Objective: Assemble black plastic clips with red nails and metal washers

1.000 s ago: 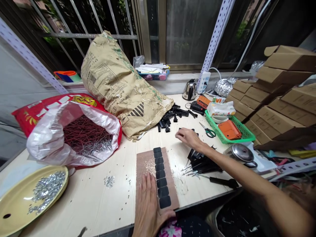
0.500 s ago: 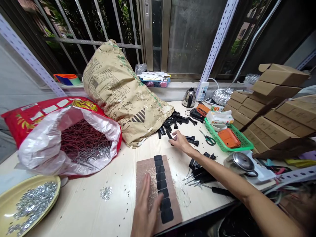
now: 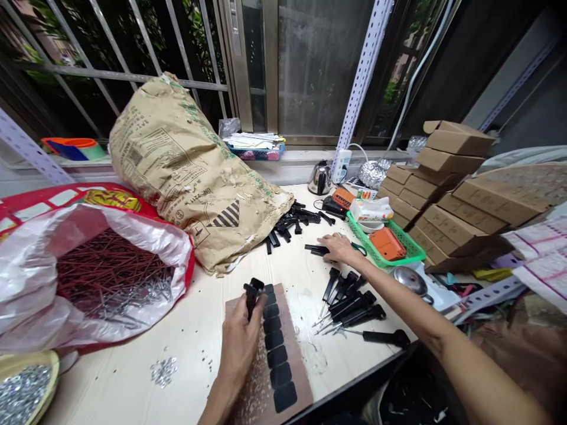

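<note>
My left hand is closed around a black plastic handle with a wide end, held upright over the far left part of a brown board. Along that board runs a row of black rounded-square pads. Farther back, my right hand lies over a few black handles, its fingers curled on them; their ends stick out to the left. Nearer me, several black handles with metal shafts lie in a loose group.
A heap of black handles lies by a brown paper sack. A red-and-white bag of metal rods stands left, above a yellow dish. Small metal pieces lie on the table. A green basket and cardboard boxes stand right.
The view has swung right. My left hand, earlier empty over the board, now holds a black handle. My right hand has moved from one handle to others lying farther right.
</note>
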A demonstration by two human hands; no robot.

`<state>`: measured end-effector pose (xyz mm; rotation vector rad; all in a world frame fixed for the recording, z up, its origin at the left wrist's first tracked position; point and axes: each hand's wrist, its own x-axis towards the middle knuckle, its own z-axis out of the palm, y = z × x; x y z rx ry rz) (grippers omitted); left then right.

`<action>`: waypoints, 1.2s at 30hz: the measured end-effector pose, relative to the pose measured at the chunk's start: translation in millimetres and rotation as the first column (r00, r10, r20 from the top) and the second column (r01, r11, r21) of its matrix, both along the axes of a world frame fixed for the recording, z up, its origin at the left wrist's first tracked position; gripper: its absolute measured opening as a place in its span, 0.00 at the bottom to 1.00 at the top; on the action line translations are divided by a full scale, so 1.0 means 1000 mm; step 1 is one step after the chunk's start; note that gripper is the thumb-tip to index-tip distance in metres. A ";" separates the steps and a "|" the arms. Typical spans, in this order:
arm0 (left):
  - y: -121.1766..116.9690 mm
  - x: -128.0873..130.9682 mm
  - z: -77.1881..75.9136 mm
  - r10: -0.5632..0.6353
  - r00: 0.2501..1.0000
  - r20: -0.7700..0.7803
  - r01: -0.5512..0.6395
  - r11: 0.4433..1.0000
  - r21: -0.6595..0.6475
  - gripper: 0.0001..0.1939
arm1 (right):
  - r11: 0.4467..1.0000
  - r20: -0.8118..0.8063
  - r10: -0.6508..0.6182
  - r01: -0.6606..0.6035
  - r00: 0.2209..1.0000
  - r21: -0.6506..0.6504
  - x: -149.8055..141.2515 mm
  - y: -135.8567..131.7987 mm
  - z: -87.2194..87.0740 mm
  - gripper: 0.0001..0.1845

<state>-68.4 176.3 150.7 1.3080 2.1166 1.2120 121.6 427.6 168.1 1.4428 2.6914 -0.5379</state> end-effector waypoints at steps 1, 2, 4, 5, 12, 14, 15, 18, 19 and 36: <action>-0.002 0.000 0.002 0.007 1.000 -0.009 -0.007 1.000 -0.001 0.17 | 1.000 0.011 0.002 -0.002 1.000 -0.017 0.002 0.007 -0.004 0.27; -0.002 0.000 0.003 -0.004 0.999 -0.043 0.004 1.000 0.007 0.18 | 1.000 0.021 0.007 -0.006 1.000 -0.025 0.002 0.010 -0.007 0.25; 0.003 0.003 0.005 -0.068 0.983 -0.172 0.080 0.995 0.066 0.19 | 0.999 0.005 0.017 -0.017 1.000 -0.036 -0.003 0.009 -0.008 0.21; 0.007 0.005 0.006 -0.110 0.958 -0.264 0.143 0.984 0.109 0.22 | 0.998 -0.022 0.030 -0.031 0.999 -0.050 -0.008 0.005 -0.006 0.21; 0.042 0.011 0.004 -0.287 0.629 -0.723 0.476 0.877 0.066 0.37 | 0.661 -0.519 0.044 -0.414 0.854 -0.625 -0.048 -0.048 0.004 0.24; 0.044 0.002 0.002 -0.344 0.613 -0.712 0.519 0.854 0.035 0.37 | 0.407 -0.603 -0.146 -0.508 0.785 -0.759 -0.055 -0.056 0.000 0.19; 0.043 -0.004 0.001 -0.364 0.620 -0.695 0.530 0.848 0.029 0.37 | 0.332 -0.592 -0.207 -0.513 0.779 -0.792 -0.057 -0.058 -0.001 0.18; 0.038 -0.023 -0.001 -0.427 0.712 -0.558 0.528 0.849 0.025 0.36 | 0.188 -0.499 -0.281 -0.463 0.820 -0.866 -0.067 -0.060 -0.001 0.17; 0.037 -0.028 -0.001 -0.450 0.753 -0.480 0.527 0.850 0.030 0.35 | 0.160 -0.469 -0.298 -0.441 0.831 -0.883 -0.071 -0.061 0.001 0.16; 0.015 -0.046 0.028 -0.028 -0.013 1.000 -0.239 0.971 0.024 0.08 | 0.980 -0.203 -0.179 0.193 0.963 0.050 -0.116 0.054 -0.021 0.17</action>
